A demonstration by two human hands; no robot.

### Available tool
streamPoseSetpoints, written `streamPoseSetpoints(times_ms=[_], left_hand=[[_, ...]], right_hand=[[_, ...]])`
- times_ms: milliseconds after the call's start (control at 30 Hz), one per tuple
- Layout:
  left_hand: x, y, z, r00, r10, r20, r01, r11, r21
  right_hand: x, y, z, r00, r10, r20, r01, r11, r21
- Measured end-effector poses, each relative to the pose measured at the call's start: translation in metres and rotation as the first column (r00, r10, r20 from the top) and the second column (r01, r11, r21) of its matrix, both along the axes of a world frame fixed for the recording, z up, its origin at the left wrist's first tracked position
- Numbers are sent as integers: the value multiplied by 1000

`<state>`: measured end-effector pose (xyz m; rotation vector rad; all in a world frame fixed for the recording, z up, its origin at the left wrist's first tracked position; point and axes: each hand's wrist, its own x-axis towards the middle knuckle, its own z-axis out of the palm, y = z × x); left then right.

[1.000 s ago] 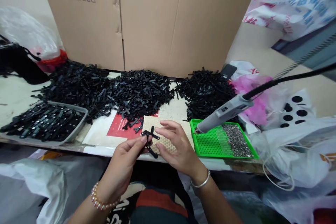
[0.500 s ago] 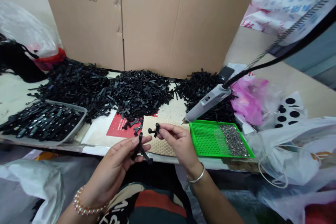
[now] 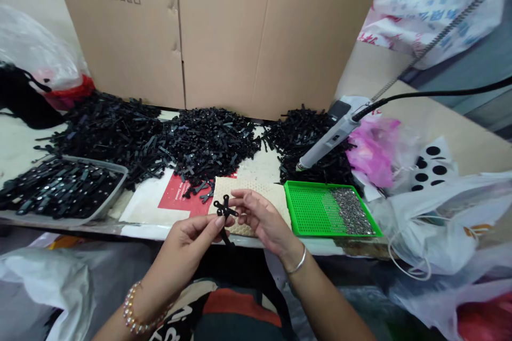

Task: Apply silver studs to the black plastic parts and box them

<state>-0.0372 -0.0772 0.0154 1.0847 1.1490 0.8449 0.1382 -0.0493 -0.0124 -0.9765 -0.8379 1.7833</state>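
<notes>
The left hand pinches a cross-shaped black plastic piece between thumb and fingertips, just above the near edge of the bench, while the open right hand curves beside it, close to the piece. Beneath them lies a beige honeycomb mat, with a green tray of silver studs to the right, a grey corded applicator wand beyond it, and 3 heaps of black pieces along the far side.
</notes>
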Motion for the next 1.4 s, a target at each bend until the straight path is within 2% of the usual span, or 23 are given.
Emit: streamPoseSetpoints(times_ms=[133,233,300,400,500,633,767,933,1233,1400], left_hand=[[3,1,3,999,-44,-20,44,999,-16],[5,2,4,999,-36,11,37,994,-99],[5,1,5,999,-3,47,11,985,-170],[3,2,6,993,44,112,-16,971,-238],[2,2,6,987,14,160,34,956,-291],[5,3,4,975,-71,211,140,932,-335],[8,2,2,966,-105,236,184,922,-340],[8,2,2,965,-96,242,175,928,-329],[8,7,0,962,-89,259,174,929,-327],[11,8,3,983,-77,166,119,959,-259]], right_hand=[[12,14,2,965,260,36,-262,962,73],[16,19,2,936,341,84,-349,932,98],[17,20,1,955,275,111,-287,952,110],[16,20,2,988,98,116,-113,986,127],[14,20,6,993,25,118,-42,988,146],[12,19,13,991,46,126,-68,981,180],[11,19,14,987,91,130,-115,974,196],[12,19,14,981,109,163,-140,971,192],[13,21,13,979,170,111,-188,967,175],[15,21,14,975,158,158,-191,957,220]])
